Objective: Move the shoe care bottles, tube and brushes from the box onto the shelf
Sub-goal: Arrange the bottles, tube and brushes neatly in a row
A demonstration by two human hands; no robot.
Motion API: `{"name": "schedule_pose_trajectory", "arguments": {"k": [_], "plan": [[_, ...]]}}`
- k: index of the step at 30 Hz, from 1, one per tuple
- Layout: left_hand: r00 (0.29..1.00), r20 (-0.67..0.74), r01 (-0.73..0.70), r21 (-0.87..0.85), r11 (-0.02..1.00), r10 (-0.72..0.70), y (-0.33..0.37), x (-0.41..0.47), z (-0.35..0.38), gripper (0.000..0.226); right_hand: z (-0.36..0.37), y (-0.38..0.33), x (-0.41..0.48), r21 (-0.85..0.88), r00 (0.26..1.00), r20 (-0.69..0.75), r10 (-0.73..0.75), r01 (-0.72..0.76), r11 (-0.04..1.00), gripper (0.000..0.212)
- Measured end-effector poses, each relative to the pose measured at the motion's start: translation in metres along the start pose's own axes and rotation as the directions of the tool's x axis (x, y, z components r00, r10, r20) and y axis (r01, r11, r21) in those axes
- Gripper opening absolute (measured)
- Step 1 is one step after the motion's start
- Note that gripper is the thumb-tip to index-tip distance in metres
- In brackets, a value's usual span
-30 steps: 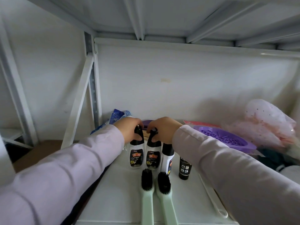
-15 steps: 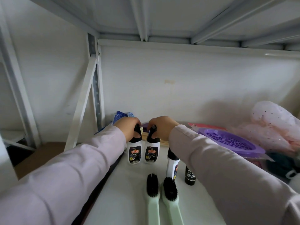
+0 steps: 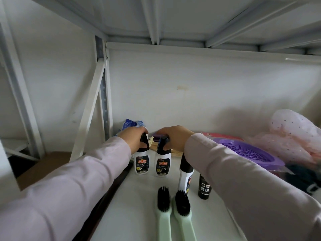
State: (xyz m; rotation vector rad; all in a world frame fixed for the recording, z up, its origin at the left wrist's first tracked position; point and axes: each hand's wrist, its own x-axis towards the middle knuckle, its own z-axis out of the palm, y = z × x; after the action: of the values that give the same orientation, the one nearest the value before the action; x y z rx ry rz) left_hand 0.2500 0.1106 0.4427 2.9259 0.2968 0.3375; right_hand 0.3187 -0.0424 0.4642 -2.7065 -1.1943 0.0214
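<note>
Two white shoe care bottles with black caps stand upright side by side on the white shelf (image 3: 132, 214). My left hand (image 3: 133, 140) grips the cap of the left bottle (image 3: 142, 162). My right hand (image 3: 175, 137) grips the cap of the right bottle (image 3: 163, 164). Nearer to me, a third bottle (image 3: 185, 176) stands under my right sleeve, with a small black tube (image 3: 204, 188) upright beside it. Two pale green brushes with black bristles, one (image 3: 164, 211) left of the other (image 3: 182, 213), lie side by side at the front, handles toward me.
A purple perforated tray (image 3: 250, 153) and a pink dotted bag (image 3: 293, 133) fill the shelf's right side. A blue packet (image 3: 129, 123) and small items sit behind the bottles near the back wall. A metal upright (image 3: 102, 94) and diagonal brace stand left; another shelf hangs overhead.
Both hands have pushed the two gripped bottles farther back on the shelf, away from the third bottle, the tube and the brushes.
</note>
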Motion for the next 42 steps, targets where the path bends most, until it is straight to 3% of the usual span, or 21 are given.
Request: {"name": "schedule_pose_trajectory", "arguments": {"k": [3, 6, 10, 14, 22, 30, 42], "plan": [[1.000, -0.006, -0.008, -0.002, 1.000, 0.008, 0.000, -0.003, 0.000, 0.057, -0.014, 0.006, -0.018, 0.066, 0.998, -0.060, 0.004, 0.000, 0.998, 0.075], [0.999, -0.026, -0.030, -0.011, 0.999, 0.030, 0.000, -0.006, -0.002, 0.057, -0.030, 0.023, -0.045, 0.039, 0.997, -0.078, -0.012, 0.015, 0.999, 0.061], [0.994, -0.079, -0.074, -0.028, 0.997, 0.071, 0.007, -0.007, -0.008, 0.050, -0.039, 0.042, -0.079, 0.158, 0.999, 0.045, -0.015, 0.008, 0.987, 0.034], [0.987, -0.079, -0.145, -0.056, 0.988, 0.140, 0.022, -0.008, -0.010, 0.044, -0.031, 0.043, -0.090, 0.218, 0.993, 0.119, -0.013, -0.014, 0.976, 0.037], [0.976, -0.049, -0.213, -0.064, 0.975, 0.210, 0.038, -0.011, 0.001, 0.046, -0.011, 0.043, -0.080, 0.192, 1.000, 0.009, 0.007, -0.008, 0.981, 0.040], [0.972, -0.028, -0.235, -0.026, 0.972, 0.234, 0.040, -0.007, 0.005, 0.049, -0.007, 0.052, -0.053, 0.159, 0.964, -0.219, 0.149, -0.115, 0.981, 0.035], [0.968, -0.037, -0.249, -0.018, 0.968, 0.248, 0.038, -0.003, 0.011, 0.050, 0.002, 0.055, -0.036, 0.150, 0.965, -0.153, 0.213, -0.190, 0.970, 0.044]]}}
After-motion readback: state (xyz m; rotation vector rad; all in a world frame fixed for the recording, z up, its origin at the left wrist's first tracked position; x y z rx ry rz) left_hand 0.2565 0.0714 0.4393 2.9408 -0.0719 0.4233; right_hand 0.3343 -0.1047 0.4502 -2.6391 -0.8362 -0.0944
